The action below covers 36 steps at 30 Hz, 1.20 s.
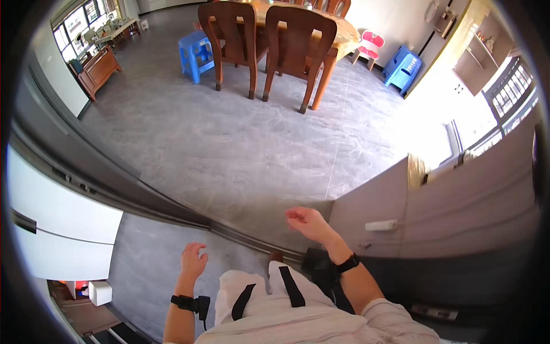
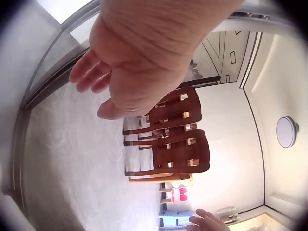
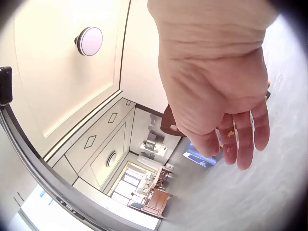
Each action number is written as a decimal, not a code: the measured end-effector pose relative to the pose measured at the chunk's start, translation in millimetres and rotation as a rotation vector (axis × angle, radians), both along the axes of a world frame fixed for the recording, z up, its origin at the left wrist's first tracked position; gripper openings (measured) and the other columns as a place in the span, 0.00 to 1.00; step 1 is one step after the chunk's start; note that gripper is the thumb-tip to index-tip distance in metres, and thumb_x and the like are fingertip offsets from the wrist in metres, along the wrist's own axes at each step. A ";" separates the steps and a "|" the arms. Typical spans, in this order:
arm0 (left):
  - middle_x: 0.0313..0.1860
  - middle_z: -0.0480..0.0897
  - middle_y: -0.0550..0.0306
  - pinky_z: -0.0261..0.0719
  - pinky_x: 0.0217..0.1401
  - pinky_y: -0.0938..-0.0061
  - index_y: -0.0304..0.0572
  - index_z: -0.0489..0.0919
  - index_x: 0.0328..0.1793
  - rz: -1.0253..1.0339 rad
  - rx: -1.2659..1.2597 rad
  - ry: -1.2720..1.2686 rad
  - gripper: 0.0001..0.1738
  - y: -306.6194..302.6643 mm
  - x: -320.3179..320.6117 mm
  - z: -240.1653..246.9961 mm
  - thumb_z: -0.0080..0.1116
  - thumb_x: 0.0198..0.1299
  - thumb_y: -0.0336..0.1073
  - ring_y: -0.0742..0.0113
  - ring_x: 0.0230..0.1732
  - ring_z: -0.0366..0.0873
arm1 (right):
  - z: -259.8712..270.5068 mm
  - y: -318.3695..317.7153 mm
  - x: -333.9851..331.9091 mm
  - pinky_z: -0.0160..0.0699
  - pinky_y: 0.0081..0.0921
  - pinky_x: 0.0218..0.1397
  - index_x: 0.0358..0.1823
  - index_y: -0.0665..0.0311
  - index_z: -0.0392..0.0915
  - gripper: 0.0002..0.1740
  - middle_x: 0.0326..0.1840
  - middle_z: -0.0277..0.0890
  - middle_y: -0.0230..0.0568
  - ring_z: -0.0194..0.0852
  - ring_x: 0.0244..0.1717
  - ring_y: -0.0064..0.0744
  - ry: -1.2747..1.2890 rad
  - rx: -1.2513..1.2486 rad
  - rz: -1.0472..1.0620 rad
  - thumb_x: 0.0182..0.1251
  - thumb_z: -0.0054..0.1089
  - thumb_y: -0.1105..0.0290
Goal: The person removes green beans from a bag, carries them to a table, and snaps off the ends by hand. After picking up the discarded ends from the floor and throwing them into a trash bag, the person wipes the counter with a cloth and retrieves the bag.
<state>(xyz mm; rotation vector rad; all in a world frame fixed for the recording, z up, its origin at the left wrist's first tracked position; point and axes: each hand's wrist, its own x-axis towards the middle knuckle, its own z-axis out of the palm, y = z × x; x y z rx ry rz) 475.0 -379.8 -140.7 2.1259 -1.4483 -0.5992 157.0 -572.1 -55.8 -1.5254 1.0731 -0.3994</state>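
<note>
I look down at a grey tiled floor (image 1: 229,149) from a doorway with a dark sliding-door track (image 1: 172,206). My left hand (image 1: 193,259) hangs in front of me with relaxed fingers and holds nothing; the left wrist view shows the left hand (image 2: 130,77) loose and empty. My right hand (image 1: 306,221) is raised a little higher, beside a grey wall corner (image 1: 366,206), fingers loosely bent and empty. In the right wrist view the right hand (image 3: 226,110) has its fingers hanging down, with small orange specks on the fingertips (image 3: 231,139).
Two brown wooden chairs (image 1: 269,46) stand at a wooden table (image 1: 338,31) across the room. A blue stool (image 1: 196,54) is left of them, blue stools (image 1: 402,69) and a pink child's chair (image 1: 369,46) to the right. A white appliance (image 1: 57,229) stands at my left.
</note>
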 end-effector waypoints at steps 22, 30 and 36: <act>0.40 0.77 0.47 0.76 0.36 0.67 0.40 0.79 0.39 -0.105 0.014 0.151 0.14 -402.3 101.3 -30.7 0.60 0.42 0.28 0.59 0.29 0.78 | 26.7 -284.5 -5.1 0.76 0.22 0.36 0.48 0.66 0.75 0.18 0.32 0.79 0.41 0.80 0.34 0.26 0.276 0.101 -0.370 0.58 0.52 0.66; 0.40 0.76 0.45 0.74 0.39 0.65 0.39 0.79 0.40 0.157 0.091 0.061 0.14 -472.8 162.7 -24.4 0.61 0.43 0.30 0.54 0.34 0.77 | 22.2 -468.1 50.9 0.76 0.24 0.36 0.48 0.65 0.74 0.17 0.32 0.80 0.39 0.80 0.34 0.27 0.312 0.006 -0.095 0.58 0.51 0.68; 0.33 0.78 0.47 0.74 0.41 0.65 0.40 0.79 0.40 0.267 0.081 0.106 0.15 -499.7 230.6 -33.3 0.61 0.43 0.31 0.55 0.34 0.77 | 24.1 -545.5 136.1 0.76 0.24 0.40 0.48 0.65 0.75 0.17 0.32 0.80 0.40 0.80 0.34 0.29 0.299 -0.047 0.017 0.58 0.50 0.69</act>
